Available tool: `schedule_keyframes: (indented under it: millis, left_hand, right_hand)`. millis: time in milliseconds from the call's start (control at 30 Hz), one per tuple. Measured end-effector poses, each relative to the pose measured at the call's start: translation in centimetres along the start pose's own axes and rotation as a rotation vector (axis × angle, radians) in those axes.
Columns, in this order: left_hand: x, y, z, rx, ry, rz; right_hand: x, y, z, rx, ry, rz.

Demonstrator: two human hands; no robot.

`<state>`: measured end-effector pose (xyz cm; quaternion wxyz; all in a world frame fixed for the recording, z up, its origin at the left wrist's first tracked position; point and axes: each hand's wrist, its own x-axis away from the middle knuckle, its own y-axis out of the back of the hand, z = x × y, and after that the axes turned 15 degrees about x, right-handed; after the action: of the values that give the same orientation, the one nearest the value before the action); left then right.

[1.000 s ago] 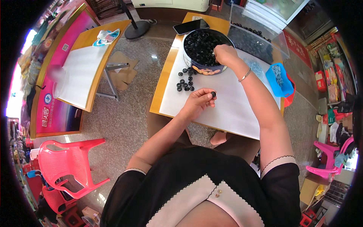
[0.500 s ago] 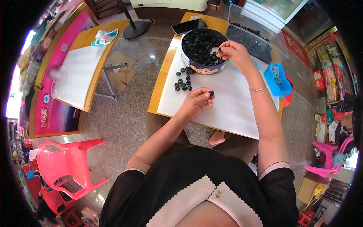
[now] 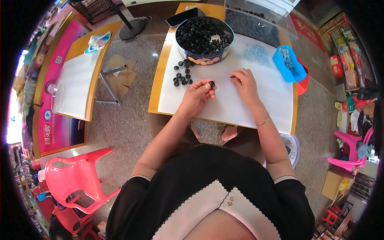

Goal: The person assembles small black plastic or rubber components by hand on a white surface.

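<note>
Between the thumb and fingers of my left hand [image 3: 196, 98] is a small round black part with a hole [image 3: 211, 84], held over the white table top near its front edge. To its right, my right hand [image 3: 245, 86] pinches a tiny black piece [image 3: 232, 77], too small to name exactly. Several similar round black parts [image 3: 183, 79] lie loose to the left of my left hand. Behind both hands stands a round tin [image 3: 204, 59] heaped with black parts, a pale patch of its bottom showing.
A phone [image 3: 184, 18] lies behind the tin. Far right stands a clear box [image 3: 260, 30] of black parts. Thin shiny metal pieces [image 3: 258, 54] are spread before it. A blue basket [image 3: 298, 75] with more sits above a red one [image 3: 303, 86]. Left is a pink chair [image 3: 72, 176].
My right hand has come out of the tin toward me, carrying a tiny black piece, and is now close to my left hand. The left still holds its round part. The view has shifted slightly.
</note>
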<state>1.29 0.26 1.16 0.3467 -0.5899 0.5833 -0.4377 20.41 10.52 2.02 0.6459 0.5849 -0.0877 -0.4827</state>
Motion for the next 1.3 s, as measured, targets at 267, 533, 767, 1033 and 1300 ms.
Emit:
schedule_keyframes:
  millis: [267, 533, 767, 1033, 1300]
  left_hand:
    - [0.1, 0.2, 0.2, -0.016, -0.004, 0.011]
    - [0.1, 0.2, 0.1, -0.015, 0.001, 0.024]
    - [0.2, 0.0, 0.0, -0.045, 0.019, 0.009]
    - [0.0, 0.4, 0.4, -0.062, 0.001, -0.003]
    - [0.1, 0.3, 0.7, -0.139, -0.025, 0.000]
  right_hand:
    - [0.9, 0.9, 0.2, -0.270, -0.231, 0.032]
    - [0.8, 0.2, 0.2, -0.080, -0.140, 0.007]
    - [0.9, 2.3, 3.7, -0.651, -0.458, 0.180]
    - [0.9, 4.0, 7.1, -0.491, -0.261, 0.140]
    - [0.8, 4.6, 7.5, -0.361, -0.163, 0.128]
